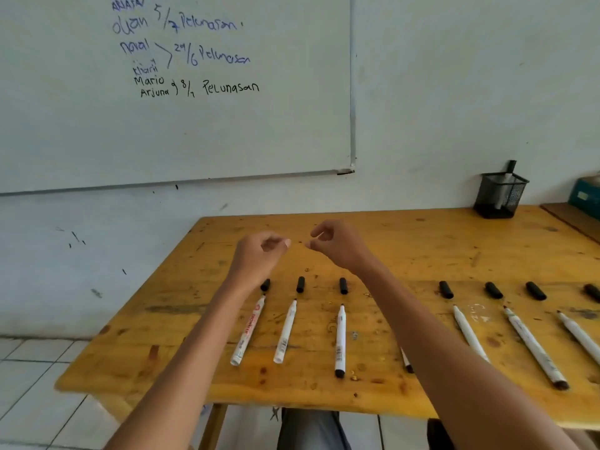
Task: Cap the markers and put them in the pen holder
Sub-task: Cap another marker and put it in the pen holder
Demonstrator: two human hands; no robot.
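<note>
From the head camera I see my left hand (pixel 259 254) and right hand (pixel 337 246) raised over the wooden table (pixel 422 254), fingers loosely curled, holding nothing. Uncapped whiteboard markers (pixel 340 341) lie in a row, black caps (pixel 343 285) just beyond their tips (one per marker). The mesh pen holder (pixel 501 198) stands far right, one marker inside.

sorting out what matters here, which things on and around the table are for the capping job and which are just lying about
For the job:
uncapped markers
black caps
mesh pen holder, one capped marker already inside

Just lying about:
whiteboard with writing
green box at the table's far right edge
</note>
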